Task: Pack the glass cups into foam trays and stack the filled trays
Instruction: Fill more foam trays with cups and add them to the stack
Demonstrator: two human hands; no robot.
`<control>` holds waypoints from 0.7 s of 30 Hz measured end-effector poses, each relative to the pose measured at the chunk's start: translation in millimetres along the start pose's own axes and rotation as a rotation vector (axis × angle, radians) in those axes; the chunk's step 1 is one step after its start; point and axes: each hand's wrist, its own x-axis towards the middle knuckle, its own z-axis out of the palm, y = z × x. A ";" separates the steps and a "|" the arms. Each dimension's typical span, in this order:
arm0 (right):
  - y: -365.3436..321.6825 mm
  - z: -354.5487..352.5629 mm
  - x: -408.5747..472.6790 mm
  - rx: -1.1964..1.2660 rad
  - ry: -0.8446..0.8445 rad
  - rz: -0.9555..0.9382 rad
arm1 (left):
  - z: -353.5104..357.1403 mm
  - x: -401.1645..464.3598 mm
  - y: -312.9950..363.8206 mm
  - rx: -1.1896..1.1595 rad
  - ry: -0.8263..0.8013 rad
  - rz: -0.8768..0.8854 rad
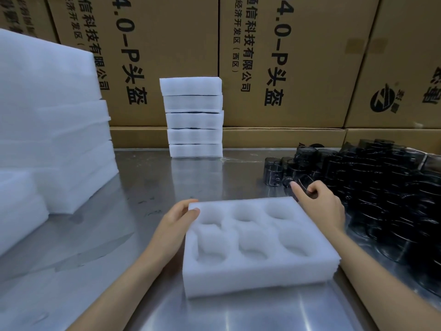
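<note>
Item: empty six-well foam tray (257,247) on bench (119,271); our left hand (176,218) pinches its corner steady, while right hand (317,201) fingers curl round a dark glass cup (301,185) for loading.

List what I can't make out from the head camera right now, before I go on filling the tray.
- Right hand: its fingers curl into the dark glass cups; whether they hold a cup is blurred.
- Cup count: the pile runs off the right edge.
- Stack of filled trays: contents hidden by foam.
- Left foam stack: cut off by the left edge.
- Empty tray: pocket depth unclear, white on white.
</note>
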 end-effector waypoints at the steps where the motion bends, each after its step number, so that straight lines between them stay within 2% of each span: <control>1: -2.5 -4.6 -0.2 0.041 -0.009 -0.058 | 0.2 -0.3 -0.1 -0.001 0.003 0.004; 5: -34.9 -25.8 -0.9 0.223 -0.081 -0.308 | 0.3 0.4 -0.8 0.000 -0.005 0.015; 9: -77.8 -36.1 -14.6 0.319 -0.261 -0.467 | 1.2 2.5 -0.7 -0.005 -0.019 -0.006; 11: -95.9 -36.4 -26.5 0.240 -0.378 -0.562 | 3.4 3.9 1.3 -0.032 -0.021 -0.021; 15: -110.5 -24.8 -52.0 -0.117 -0.555 -0.752 | 7.8 7.4 5.6 -0.063 -0.050 -0.024; 18: -109.2 -20.1 -63.7 -0.135 -0.651 -0.778 | 11.0 11.9 7.8 -0.070 -0.107 0.018; 21: -108.3 -20.3 -65.3 -0.089 -0.673 -0.782 | 13.5 15.8 7.5 -0.065 -0.146 0.044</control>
